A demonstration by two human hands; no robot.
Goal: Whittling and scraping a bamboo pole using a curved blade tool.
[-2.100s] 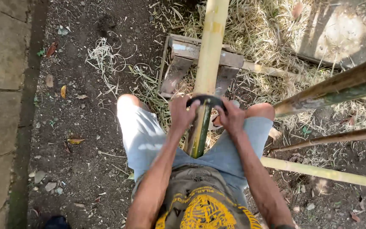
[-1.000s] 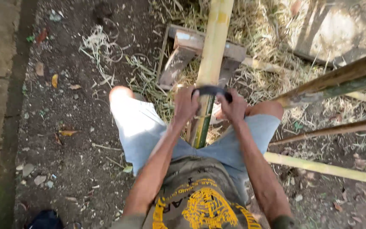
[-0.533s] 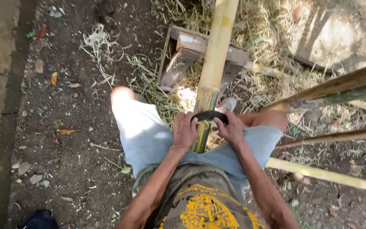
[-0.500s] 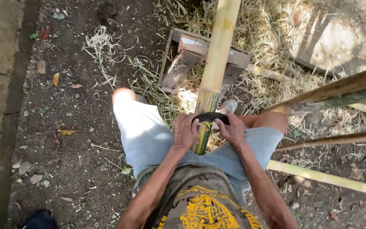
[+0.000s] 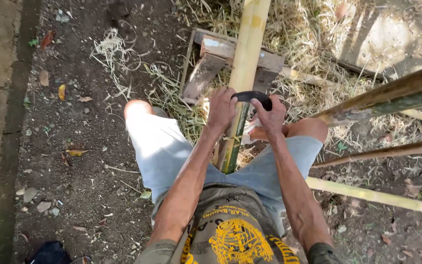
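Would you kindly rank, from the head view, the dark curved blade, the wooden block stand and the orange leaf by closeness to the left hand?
1. Dark curved blade: gripped by the left hand, on the yellow bamboo pole.
2. Wooden block stand: just beyond, under the pole.
3. Orange leaf: far off to the left, on bare soil.

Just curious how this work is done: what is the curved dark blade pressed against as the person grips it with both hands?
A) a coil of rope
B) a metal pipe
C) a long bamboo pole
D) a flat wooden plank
C: both the left hand and right hand hold the curved blade across the bamboo pole running between the knees.
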